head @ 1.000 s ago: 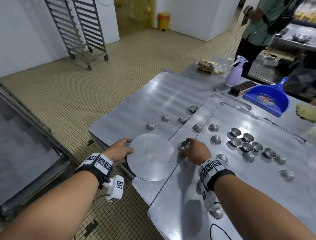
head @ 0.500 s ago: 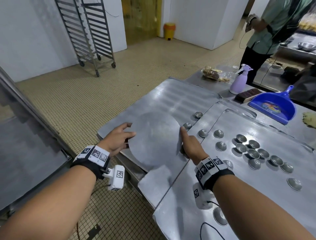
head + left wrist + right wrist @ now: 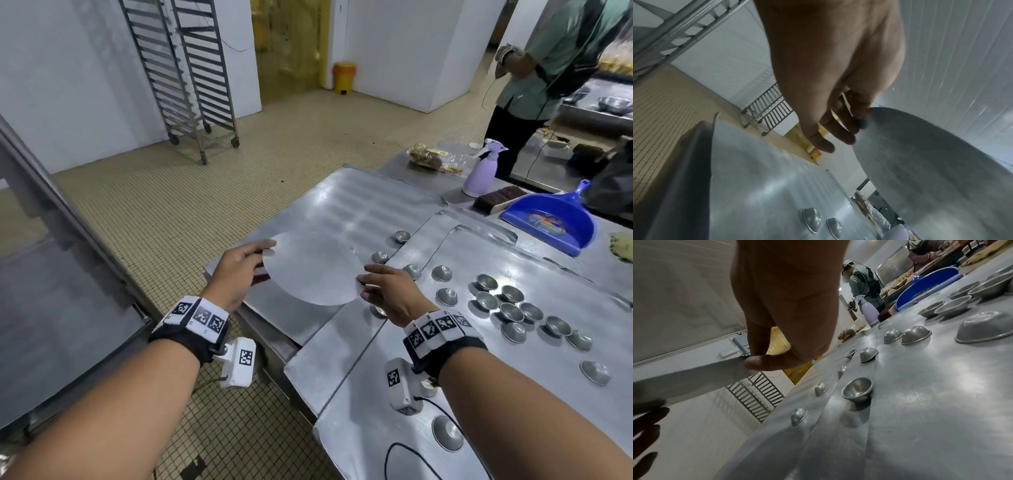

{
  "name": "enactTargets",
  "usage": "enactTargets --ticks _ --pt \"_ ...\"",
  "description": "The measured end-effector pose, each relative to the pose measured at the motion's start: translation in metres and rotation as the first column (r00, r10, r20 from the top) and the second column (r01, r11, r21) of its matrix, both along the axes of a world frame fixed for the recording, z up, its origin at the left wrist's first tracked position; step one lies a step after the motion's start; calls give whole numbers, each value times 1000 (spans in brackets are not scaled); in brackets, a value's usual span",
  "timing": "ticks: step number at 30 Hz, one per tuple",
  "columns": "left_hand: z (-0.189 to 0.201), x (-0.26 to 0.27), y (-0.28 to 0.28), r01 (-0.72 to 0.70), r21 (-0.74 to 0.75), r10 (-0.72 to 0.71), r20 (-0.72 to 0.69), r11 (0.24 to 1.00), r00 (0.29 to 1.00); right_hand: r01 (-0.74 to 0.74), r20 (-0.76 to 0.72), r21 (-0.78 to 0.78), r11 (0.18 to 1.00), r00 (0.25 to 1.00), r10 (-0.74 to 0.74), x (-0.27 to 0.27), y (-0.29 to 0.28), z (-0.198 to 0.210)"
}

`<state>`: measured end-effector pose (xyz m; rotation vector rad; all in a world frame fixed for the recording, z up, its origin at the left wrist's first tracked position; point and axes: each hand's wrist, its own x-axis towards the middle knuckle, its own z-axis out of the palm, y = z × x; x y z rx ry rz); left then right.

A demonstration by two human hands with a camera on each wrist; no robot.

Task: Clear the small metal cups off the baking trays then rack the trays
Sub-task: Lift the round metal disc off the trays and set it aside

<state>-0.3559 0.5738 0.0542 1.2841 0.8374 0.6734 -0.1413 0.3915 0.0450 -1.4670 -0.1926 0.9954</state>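
Head view: round metal disc held up at centre frame above the baking trays, btwn both hands. Left hand at the disc's left edge, fingers mostly straight, thumb on top, pinching the rim. Right hand at the disc's lower right edge, thumb and fingers clamped on the rim. Small metal cups sit on the trays at right of frame: a tight cluster mouth-up, others scattered dome-up, one near the bottom edge by the right forearm. Blue dustpan, brush and lilac spray bottle upper right; wheeled rack upper left; another person top right. Left wrist view: left hand at top centre, fingertips on the disc edge, disc filling the right side; two dome-up cups on the tray at the bottom. Right wrist view: right hand upper left, thumb and a finger pinch the disc rim; disc runs to the left edge. One mouth-up cup at centre, dome-up cups round it, more at the right edge; dustpan and bottle upper right.
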Motion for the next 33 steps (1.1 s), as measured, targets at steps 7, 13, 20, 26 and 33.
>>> enactTargets --ticks 7,13,20,26,33 --pt "-8 4 -14 104 -106 -108 -30 989 994 -136 161 -89 987 976 149 -5 -11 2" --pt "-2 43 -25 227 -62 -234 -142 972 962 -73 257 -140 987 960 108 7 -46 2" --pt "3 108 -86 455 -45 -455 -184 890 872 119 272 -60 991 957 -99 38 -125 20" --pt "16 157 -163 575 48 -556 -203 817 806 186 347 -144 972 929 -127 64 -222 23" --pt "22 206 -281 613 147 -578 -223 776 785 261 442 -159 952 881 -168 89 -350 24"
